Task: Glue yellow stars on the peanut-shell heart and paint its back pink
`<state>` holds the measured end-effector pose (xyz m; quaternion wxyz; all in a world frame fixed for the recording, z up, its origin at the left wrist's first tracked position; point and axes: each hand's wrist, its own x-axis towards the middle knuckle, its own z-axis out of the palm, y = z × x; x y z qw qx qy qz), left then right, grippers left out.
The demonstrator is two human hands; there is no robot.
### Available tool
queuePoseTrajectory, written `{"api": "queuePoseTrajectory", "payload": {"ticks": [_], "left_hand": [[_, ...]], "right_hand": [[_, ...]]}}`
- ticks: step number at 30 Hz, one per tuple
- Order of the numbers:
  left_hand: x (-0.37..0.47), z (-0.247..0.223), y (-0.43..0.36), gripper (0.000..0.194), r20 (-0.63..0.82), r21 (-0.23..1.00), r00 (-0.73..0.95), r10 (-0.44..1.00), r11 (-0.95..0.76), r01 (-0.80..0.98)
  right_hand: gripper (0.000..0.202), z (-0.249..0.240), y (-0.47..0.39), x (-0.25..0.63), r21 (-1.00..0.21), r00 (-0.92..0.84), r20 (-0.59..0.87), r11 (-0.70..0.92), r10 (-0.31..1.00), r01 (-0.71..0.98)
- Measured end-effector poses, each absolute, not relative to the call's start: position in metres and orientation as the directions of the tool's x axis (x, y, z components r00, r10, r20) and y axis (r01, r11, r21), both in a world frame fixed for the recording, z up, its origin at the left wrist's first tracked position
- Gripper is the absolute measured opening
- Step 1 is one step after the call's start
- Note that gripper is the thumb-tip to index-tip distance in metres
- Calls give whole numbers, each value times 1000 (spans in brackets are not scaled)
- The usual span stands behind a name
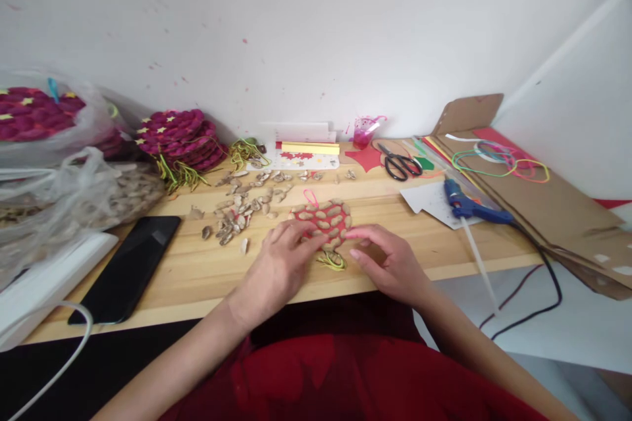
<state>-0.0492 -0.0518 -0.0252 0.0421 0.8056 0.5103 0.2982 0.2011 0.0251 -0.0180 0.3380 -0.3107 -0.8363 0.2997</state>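
Observation:
A red piece covered with peanut shells (330, 220) lies flat on the wooden table, with a pink loop at its top and yellow-green threads (333, 260) at its bottom. My left hand (285, 253) rests at its left side, fingers bent together over the edge; whatever is under the fingertips is hidden. At the right edge, my right hand (388, 260) has thumb and index finger apart, with nothing seen between them. Loose shell halves (239, 210) are scattered to the left of the piece.
A phone (131, 270), a white box (56, 279) and a bag of shells (118, 194) are at the left. Magenta decorated pieces (182, 138) stand behind. Scissors (399, 163), a blue glue gun (469, 204) with its cord, and cardboard (557, 204) occupy the right. A cup (363, 135) stands near the wall.

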Motion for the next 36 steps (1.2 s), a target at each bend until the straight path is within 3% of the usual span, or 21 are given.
{"api": "queuePoseTrajectory", "payload": {"ticks": [4, 8, 10, 12, 15, 18, 21, 24, 28, 32, 36], "left_hand": [[-39, -20, -67, 51, 309, 381, 421, 853, -516, 767], [-39, -8, -79, 34, 264, 619, 497, 826, -541, 569], [-42, -8, -82, 31, 262, 725, 403, 877, -454, 518], [-46, -12, -81, 27, 269, 787, 193, 944, -331, 521], [-49, -22, -76, 37, 282, 803, -43, 959, -211, 557], [-49, -30, -68, 45, 245, 849, -93, 965, -168, 500], [-50, -32, -61, 43, 200, 888, -107, 974, -134, 439], [-55, -30, -57, 39, 149, 931, -94, 984, -107, 348], [-65, -22, -56, 33, 101, 961, 29, 994, -105, 254], [-82, -18, -51, 16, 80, 942, 21, 997, -82, 324], [-104, -17, -31, 9, 107, 910, -68, 992, -71, 408]], "right_hand": [[16, -18, 24, 199, -665, -615, 395, 674, 683, 322], [16, -23, 23, 197, -722, -505, 366, 581, 782, 377], [19, -23, 27, 194, -780, -406, 307, 471, 861, 411], [28, -20, 35, 190, -781, -356, 240, 398, 903, 482], [40, -11, 53, 179, -644, -405, 194, 428, 893, 635], [33, -6, 65, 165, -514, -459, 161, 471, 874, 716], [33, -10, 69, 154, -542, -413, 176, 438, 893, 717], [39, -17, 72, 149, -760, -348, 152, 335, 925, 557], [47, -23, 83, 149, -982, -287, -33, 23, 957, 188], [52, -25, 99, 157, -972, -257, -122, -168, 959, -165], [48, -24, 106, 163, -953, -253, -112, -176, 961, -245]]}}
